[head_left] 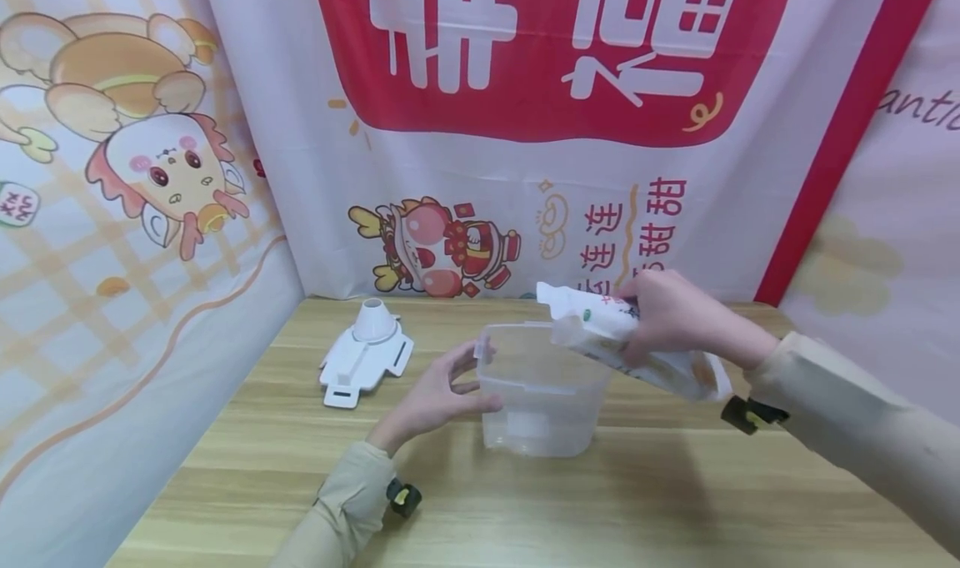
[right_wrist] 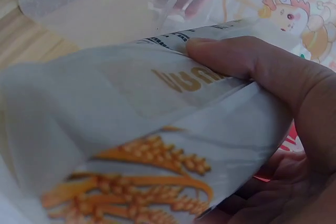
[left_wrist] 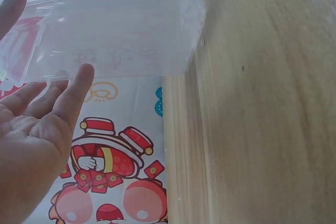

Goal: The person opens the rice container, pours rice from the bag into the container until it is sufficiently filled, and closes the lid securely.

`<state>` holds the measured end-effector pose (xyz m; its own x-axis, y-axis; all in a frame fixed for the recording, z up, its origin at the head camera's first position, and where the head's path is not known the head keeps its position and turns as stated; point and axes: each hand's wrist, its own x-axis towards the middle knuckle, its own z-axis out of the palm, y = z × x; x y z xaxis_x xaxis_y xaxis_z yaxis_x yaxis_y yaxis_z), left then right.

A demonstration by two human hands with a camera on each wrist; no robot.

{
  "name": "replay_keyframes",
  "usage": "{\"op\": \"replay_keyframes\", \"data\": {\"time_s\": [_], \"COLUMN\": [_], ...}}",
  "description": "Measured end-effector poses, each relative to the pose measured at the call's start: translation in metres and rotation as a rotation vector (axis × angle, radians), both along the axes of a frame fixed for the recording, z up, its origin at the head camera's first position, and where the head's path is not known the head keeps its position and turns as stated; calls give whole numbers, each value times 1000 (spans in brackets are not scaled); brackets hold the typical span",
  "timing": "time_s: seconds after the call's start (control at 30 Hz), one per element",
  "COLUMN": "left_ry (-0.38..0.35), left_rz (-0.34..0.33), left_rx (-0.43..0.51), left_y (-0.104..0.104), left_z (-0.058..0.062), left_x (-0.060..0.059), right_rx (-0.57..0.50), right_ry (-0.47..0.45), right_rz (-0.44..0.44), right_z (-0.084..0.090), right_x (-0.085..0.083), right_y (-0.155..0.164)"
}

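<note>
Your right hand gripped a white bag printed with wheat ears, fingers and thumb curled round its middle. From the head view, you held it tilted, its open mouth over the far right rim of a clear plastic tub, probably so that whatever was inside would fall into the tub rather than onto the table. Your left hand lay against the tub's left wall with fingers spread and mostly straight, seemingly to steady it; it braced rather than clasped. The tub stood upright near the middle of the table, and nothing could be made out inside it. A white lid with a round spout lay flat well to the left of the tub, near the back edge, out of the way of both arms. Printed cloth hung behind and to the sides.

From the left wrist view, your left hand was open, fingers straight, their tips at the tub; whether they pressed it or merely touched could not be told.

From the right wrist view, your right hand pinched the bag, thumb laid across the top face and fingers tucked beneath, a hold that likely kept the soft bag from folding while tilted. The tub showed beyond, blurred.
</note>
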<state>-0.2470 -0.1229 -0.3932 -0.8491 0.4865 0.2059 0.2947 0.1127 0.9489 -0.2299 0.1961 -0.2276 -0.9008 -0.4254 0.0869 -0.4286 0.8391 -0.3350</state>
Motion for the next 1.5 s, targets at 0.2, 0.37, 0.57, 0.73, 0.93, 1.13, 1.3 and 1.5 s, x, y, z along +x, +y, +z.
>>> {"op": "replay_keyframes", "data": {"time_s": [0.2, 0.37, 0.57, 0.73, 0.93, 1.13, 1.3, 1.5], "left_ry": [14, 35, 41, 45, 39, 24, 32, 44], "left_rz": [5, 3, 3, 1, 0, -3, -1, 7], "left_rx": [-3, -15, -27, -28, -15, -13, -17, -24], "left_y": [-1, -2, -1, -1, -1, -1, -1, -1], "left_z": [0, -2, -2, -2, -3, -4, -4, -5], "left_x": [0, 0, -1, -2, -3, -4, -3, -2], "right_rx": [24, 56, 83, 107, 149, 184, 221, 220], "right_ry": [-18, -31, -45, -53, -86, -103, -95, -105], "right_rz": [23, 15, 20, 16, 21, 42, 44, 47], "right_z": [3, 4, 3, 5, 7, 8, 6, 5], "right_x": [-1, -1, -2, -3, -4, -5, -7, -7], "right_y": [-9, -14, -18, -23, -32, -37, -38, -39]}}
